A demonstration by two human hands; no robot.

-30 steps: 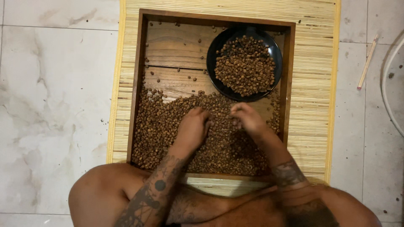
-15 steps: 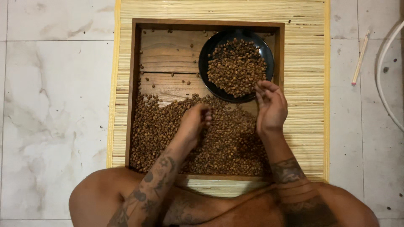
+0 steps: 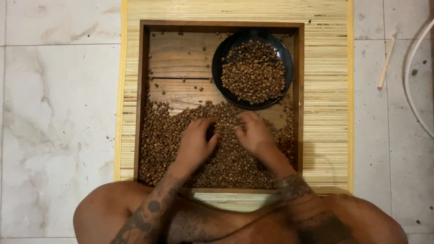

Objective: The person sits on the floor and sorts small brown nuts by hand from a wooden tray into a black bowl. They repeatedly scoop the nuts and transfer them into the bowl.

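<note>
A square wooden tray [image 3: 142,99] lies on a bamboo mat [image 3: 325,113]. Its near half is covered with brown beans [image 3: 158,140]. A black bowl [image 3: 220,54] with a heap of the same beans sits in the tray's far right corner. My left hand [image 3: 195,142] rests palm down on the bean pile near the middle, fingers curled into the beans. My right hand [image 3: 254,133] lies beside it on the beans, just below the bowl, fingers bent down among them. What the fingertips pinch is hidden.
Marble floor tiles [image 3: 54,113] surround the mat. A thin stick [image 3: 387,58] and a white cable [image 3: 413,86] lie on the floor at the right. My bare knees fill the bottom edge.
My right hand was raised by the bowl half a second ago and has come back down onto the bean pile next to my left hand.
</note>
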